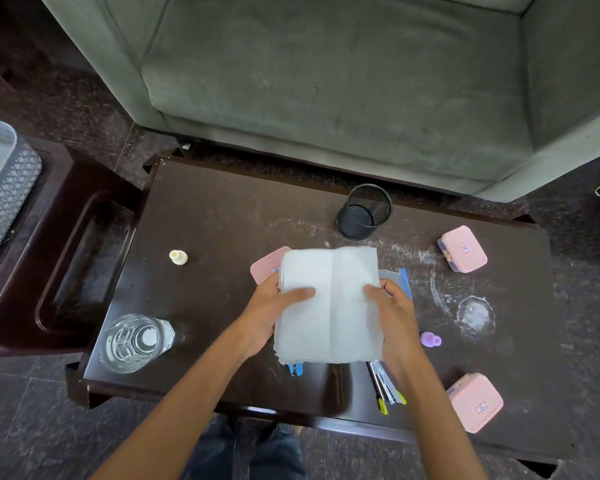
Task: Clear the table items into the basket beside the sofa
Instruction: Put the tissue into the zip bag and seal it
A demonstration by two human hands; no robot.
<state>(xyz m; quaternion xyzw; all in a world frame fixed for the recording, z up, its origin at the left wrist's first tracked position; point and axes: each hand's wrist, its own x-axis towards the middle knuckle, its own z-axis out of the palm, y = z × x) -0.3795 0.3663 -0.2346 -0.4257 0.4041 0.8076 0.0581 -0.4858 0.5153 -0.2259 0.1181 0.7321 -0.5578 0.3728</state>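
I hold a folded white paper towel above the middle of the dark table. My left hand grips its left edge and my right hand grips its right edge. A pink box and a blue item are partly hidden under the towel. Two more pink boxes sit at the right and front right. Pens and a blue stapler poke out below the towel. The grey basket stands at the far left.
A black mesh pen cup stands at the table's back. A clear water bottle stands front left, a small cream piece left of centre, a purple piece to the right. A green sofa lies beyond; a dark side table stands left.
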